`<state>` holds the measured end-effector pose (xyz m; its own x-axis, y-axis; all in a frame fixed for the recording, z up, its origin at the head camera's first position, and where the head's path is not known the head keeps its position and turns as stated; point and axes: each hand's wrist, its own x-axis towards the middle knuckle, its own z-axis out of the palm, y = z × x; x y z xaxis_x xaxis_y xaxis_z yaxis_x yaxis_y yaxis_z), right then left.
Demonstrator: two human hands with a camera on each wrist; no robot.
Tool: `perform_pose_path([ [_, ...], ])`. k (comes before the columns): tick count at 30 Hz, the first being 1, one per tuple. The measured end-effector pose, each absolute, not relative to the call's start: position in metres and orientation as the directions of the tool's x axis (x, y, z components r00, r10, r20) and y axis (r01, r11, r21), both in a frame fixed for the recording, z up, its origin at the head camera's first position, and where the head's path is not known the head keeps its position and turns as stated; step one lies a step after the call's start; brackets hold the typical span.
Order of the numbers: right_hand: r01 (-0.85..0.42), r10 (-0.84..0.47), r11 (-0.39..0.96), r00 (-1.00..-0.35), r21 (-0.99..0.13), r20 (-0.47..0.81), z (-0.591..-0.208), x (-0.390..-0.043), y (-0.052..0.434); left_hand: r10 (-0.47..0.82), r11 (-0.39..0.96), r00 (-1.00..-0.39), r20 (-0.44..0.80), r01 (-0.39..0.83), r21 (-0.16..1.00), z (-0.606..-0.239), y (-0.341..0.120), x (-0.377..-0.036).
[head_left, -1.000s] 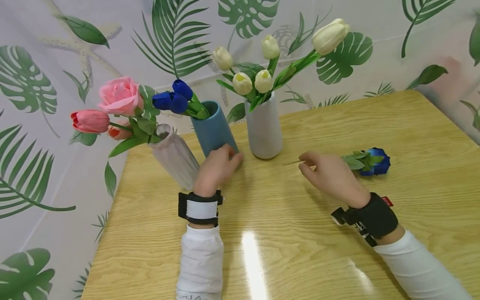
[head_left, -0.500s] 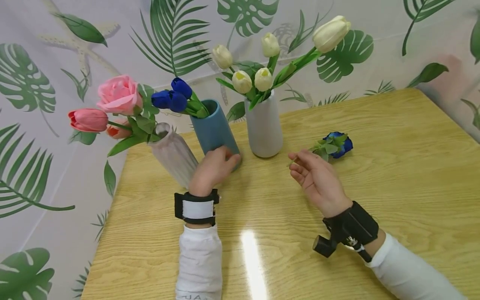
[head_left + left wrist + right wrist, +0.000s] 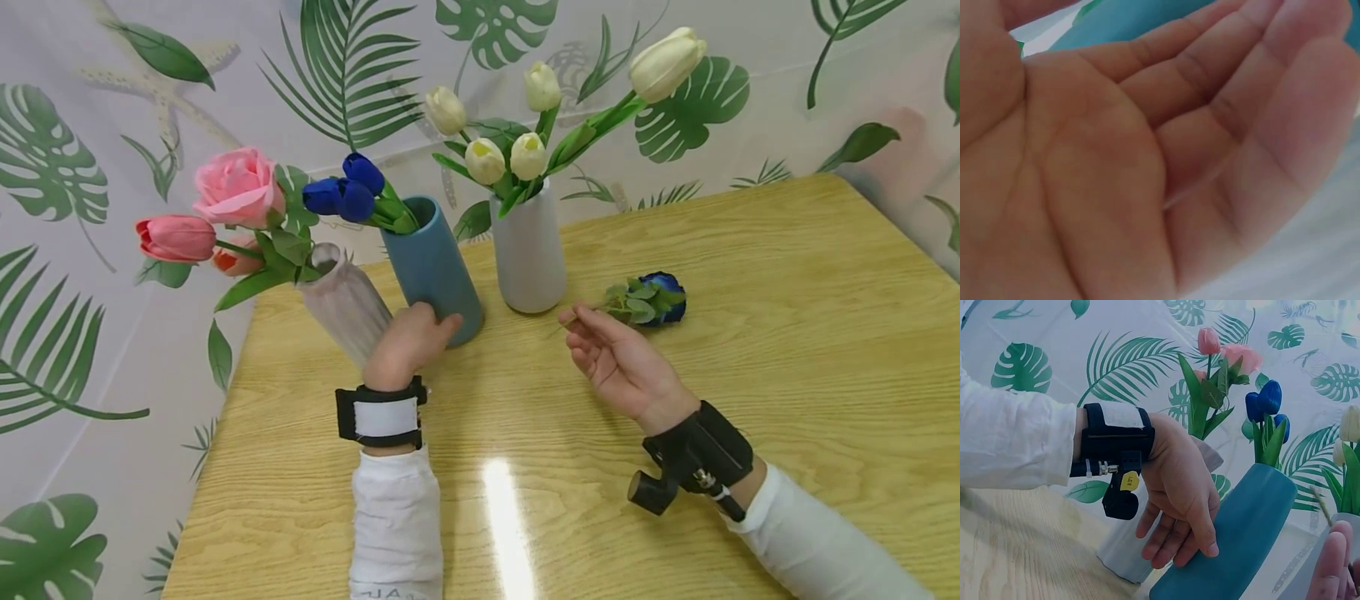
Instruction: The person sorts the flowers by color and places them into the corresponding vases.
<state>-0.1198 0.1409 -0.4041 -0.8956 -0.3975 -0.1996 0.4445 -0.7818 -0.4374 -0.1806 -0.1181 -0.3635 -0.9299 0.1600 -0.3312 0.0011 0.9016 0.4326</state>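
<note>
**Steadying the blue vase while the rose stem points its way**

Starting at the left, a ribbed pale vase (image 3: 347, 307) of pink flowers leans beside the left hand (image 3: 407, 343). That hand rests against the near lower side of the blue vase (image 3: 433, 268), fingers relaxed and laid along its wall rather than wrapped round it; the right wrist view shows the same loose contact low on the vase (image 3: 1235, 540). The blue vase tilts leftward, its mouth up and far, already holding blue buds.

Further right stands the white vase (image 3: 528, 258) of cream tulips. Right of that, the right hand (image 3: 615, 362) is palm up, thumb and fingertips pinching the thin stem of a blue rose (image 3: 651, 298). The stem's long axis runs roughly left to right: bare end toward the blue vase, bloom at the far right, just beyond the fingers and low over the wooden table (image 3: 787, 333). The stem tip sits right of the blue vase's base, below its mouth, with the white vase between.
</note>
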Motion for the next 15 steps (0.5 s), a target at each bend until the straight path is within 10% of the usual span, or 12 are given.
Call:
perform_pose_path([
  [15, 0.285, -0.232, -0.682, -0.958, -0.673, -0.17, -0.401, -0.115, 0.128, 0.053, 0.901, -0.932, -0.358, -0.11, 0.419, -0.364, -0.125, -0.183],
])
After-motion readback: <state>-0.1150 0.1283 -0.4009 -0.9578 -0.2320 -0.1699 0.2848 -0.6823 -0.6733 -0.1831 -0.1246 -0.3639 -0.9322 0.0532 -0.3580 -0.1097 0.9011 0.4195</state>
